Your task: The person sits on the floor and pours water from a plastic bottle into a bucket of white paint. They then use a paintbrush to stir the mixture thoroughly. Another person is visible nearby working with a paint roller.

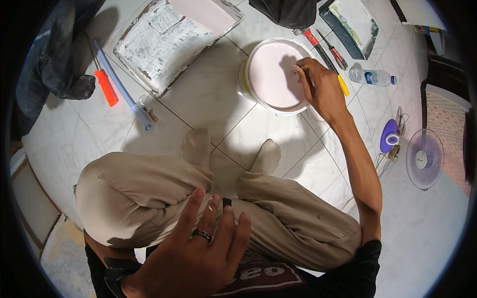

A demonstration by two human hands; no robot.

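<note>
My right hand [323,89] reaches over the right side of a white bucket [244,82]. Pale pink paint [273,74] fills the bucket close to its rim. The fingers of that hand are drawn together; what they hold, if anything, cannot be made out. Their shadow falls on the paint. Low over my lap, my left hand [198,248] is empty, with its fingers spread and a dark ring on one of them. A small pale fleck sits on one finger. Part of a round pale lid or container [317,116] shows below my right wrist.
A paint-smeared roller tray [164,44] lies left of the bucket. Beside it are an orange-handled tool [106,88] and a clear tube [121,84]. Another person's leg [44,69] is far left. Rightward are a smaller tray [350,27], screwdriver [339,58], bottle [372,77] and fan [425,159].
</note>
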